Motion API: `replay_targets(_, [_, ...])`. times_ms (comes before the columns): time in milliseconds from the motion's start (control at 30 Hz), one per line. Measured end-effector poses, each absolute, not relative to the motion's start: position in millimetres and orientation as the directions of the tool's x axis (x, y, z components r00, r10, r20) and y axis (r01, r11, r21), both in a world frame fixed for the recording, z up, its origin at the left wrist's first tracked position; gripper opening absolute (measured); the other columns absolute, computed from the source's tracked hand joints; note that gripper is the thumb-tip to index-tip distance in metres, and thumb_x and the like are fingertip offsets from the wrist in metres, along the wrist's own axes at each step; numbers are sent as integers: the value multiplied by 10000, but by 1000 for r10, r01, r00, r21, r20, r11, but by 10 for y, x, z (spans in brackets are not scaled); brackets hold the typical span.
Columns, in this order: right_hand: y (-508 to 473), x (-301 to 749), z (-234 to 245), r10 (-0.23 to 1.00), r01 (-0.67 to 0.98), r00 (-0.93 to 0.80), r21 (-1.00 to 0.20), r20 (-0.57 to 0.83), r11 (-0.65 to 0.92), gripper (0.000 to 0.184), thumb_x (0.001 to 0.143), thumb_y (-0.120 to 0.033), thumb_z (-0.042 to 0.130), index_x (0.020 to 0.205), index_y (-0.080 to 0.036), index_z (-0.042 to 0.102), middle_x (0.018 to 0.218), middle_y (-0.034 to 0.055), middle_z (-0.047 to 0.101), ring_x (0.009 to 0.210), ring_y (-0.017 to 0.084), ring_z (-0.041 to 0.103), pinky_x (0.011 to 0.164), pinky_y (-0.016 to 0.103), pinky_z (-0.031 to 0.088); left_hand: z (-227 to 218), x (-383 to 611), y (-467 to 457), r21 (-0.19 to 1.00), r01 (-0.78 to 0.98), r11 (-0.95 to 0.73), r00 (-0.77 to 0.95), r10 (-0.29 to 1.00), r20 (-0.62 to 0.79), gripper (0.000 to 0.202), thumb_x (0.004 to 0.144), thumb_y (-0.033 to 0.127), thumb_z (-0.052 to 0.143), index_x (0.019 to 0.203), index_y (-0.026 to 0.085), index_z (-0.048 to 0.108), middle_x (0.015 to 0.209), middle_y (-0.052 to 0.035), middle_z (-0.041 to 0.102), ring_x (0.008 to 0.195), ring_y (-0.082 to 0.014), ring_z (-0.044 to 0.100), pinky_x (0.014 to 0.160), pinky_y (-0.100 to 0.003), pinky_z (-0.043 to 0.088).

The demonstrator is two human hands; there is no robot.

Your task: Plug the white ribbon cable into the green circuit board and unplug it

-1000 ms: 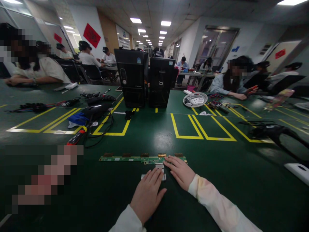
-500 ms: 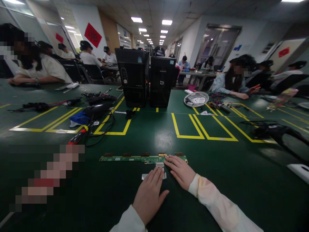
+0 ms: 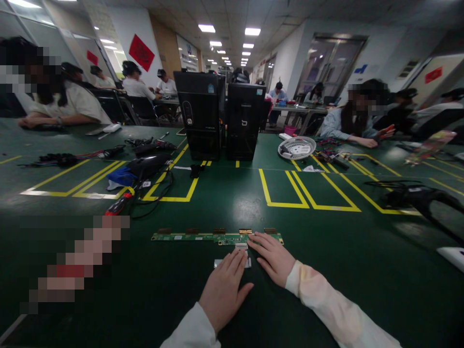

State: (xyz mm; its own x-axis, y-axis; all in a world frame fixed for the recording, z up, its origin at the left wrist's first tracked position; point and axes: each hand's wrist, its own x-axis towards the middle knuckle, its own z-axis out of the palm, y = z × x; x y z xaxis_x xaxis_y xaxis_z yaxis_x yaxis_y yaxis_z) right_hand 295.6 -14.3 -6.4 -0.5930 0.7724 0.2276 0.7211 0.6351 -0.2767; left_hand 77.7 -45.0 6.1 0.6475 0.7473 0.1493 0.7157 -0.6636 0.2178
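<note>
A long, narrow green circuit board [image 3: 203, 238] with brown tabs along its far edge lies flat on the dark green table. My left hand [image 3: 226, 282] is stretched out just in front of it, palm down. Its fingers rest over a flat white ribbon cable [image 3: 218, 263] and partly hide it. The fingertips reach close to a pale connector [image 3: 241, 246] at the board's near edge. To the right, my right hand [image 3: 273, 258] lies with fingers extended, its fingertips on the board's right part. Neither hand is closed around anything.
Two black computer towers [image 3: 196, 116] stand at the back. A heat gun [image 3: 148, 165] with its cord lies left, near a red-and-black handle [image 3: 119, 204]. A white round basket [image 3: 297, 148] and loose wires are at right. Yellow tape [image 3: 286, 205] marks the table. Several people sit around.
The view has shifted slightly. Both hands keep their places at the board and the ribbon cable, and nothing else has visibly moved.
</note>
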Motion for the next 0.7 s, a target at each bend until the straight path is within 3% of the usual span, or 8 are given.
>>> replay_targets(433, [-148, 2954, -45, 775, 721, -594, -287, 213, 631, 507, 861, -205, 432, 1366, -161, 415, 1421, 103, 401, 1342, 222, 284, 1099, 468, 282, 152, 638, -299, 200, 658, -726, 723, 683, 102, 514, 908, 348, 477, 1372, 150, 380, 1398, -107, 465, 1287, -229, 415, 1046, -399, 363])
replay_targets(700, [-162, 2937, -31, 787, 727, -582, -303, 206, 617, 529, 841, -207, 445, 1368, -170, 415, 1427, 106, 392, 1344, 234, 282, 1095, 485, 285, 87, 622, -291, 204, 641, -740, 729, 670, 140, 556, 906, 417, 464, 1390, 166, 352, 1412, -113, 446, 1295, -231, 404, 1058, -406, 341])
